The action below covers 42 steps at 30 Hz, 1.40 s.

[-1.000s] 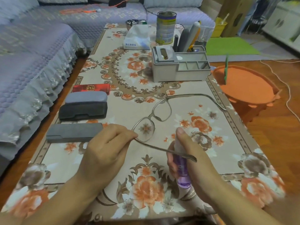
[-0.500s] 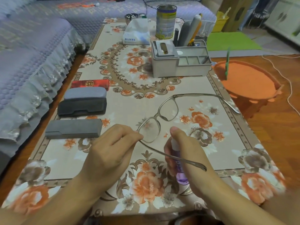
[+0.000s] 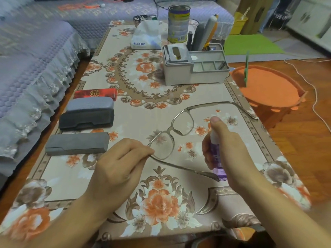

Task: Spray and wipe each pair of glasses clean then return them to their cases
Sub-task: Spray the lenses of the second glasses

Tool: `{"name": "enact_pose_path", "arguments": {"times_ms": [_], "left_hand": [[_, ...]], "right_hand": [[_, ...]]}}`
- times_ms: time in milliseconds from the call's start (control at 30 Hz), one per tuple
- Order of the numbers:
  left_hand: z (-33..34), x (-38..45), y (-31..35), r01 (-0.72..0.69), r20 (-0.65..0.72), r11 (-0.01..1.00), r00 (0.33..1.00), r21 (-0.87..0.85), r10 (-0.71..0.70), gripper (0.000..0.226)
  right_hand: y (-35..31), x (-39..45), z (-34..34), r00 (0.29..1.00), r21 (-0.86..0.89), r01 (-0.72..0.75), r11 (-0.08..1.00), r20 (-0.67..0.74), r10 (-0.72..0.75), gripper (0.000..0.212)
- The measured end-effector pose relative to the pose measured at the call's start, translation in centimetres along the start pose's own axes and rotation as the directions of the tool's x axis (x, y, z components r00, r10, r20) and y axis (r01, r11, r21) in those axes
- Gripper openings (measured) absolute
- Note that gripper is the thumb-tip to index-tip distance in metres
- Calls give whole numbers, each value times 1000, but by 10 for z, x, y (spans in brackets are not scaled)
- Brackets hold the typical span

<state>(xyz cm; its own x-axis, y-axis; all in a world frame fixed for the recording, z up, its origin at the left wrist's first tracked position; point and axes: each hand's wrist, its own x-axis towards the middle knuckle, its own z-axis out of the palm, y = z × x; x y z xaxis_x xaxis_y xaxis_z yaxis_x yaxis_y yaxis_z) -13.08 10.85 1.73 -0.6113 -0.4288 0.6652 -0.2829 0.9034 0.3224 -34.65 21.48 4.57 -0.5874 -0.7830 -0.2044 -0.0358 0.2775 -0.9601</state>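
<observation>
Floral cloth covers the table (image 3: 136, 72), where a grey organiser (image 3: 195, 68) holds pens. Three glasses cases (image 3: 86, 126) lie closed at the left edge. Above the cloth, the left hand (image 3: 118, 169) pinches the glasses (image 3: 172, 133) by the hinge; the right hand (image 3: 227, 151) grips a purple spray bottle (image 3: 217, 158), forefinger on top.

The right hand (image 3: 231, 149) wraps the small purple translucent spray bottle (image 3: 217, 158), hiding most of it. The left hand's fingers (image 3: 132, 147) cover the thin metal-framed glasses' (image 3: 180, 126) hinge. Both forearms run off the bottom edge. The desk's (image 3: 125, 108) near right corner blurs.
</observation>
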Motion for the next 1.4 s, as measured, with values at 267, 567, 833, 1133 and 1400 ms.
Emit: {"name": "enact_pose_path", "arguments": {"times_ms": [267, 567, 833, 1133, 1400], "left_hand": [[1, -1, -1, 1, 9, 1000, 1000, 19, -1, 10], [3, 12, 8, 690, 209, 415, 629, -593, -748, 19], [-2, 24, 2, 445, 661, -520, 261, -730, -704, 21], [0, 20, 4, 504, 679, -500, 276, -705, -680, 22], [2, 19, 1, 530, 682, -487, 271, -695, -679, 23]], "right_hand": [[3, 1, 1, 998, 48, -53, 997, -14, 54, 65], [11, -8, 8, 998, 78, 12, 997, 66, -18, 79], [27, -34, 44, 962, -146, 232, 962, 180, -205, 86], [26, -26, 36, 969, -91, 247, 965, 49, -243, 63], [18, -15, 15, 979, 14, 199, 980, -40, -198, 81]]}}
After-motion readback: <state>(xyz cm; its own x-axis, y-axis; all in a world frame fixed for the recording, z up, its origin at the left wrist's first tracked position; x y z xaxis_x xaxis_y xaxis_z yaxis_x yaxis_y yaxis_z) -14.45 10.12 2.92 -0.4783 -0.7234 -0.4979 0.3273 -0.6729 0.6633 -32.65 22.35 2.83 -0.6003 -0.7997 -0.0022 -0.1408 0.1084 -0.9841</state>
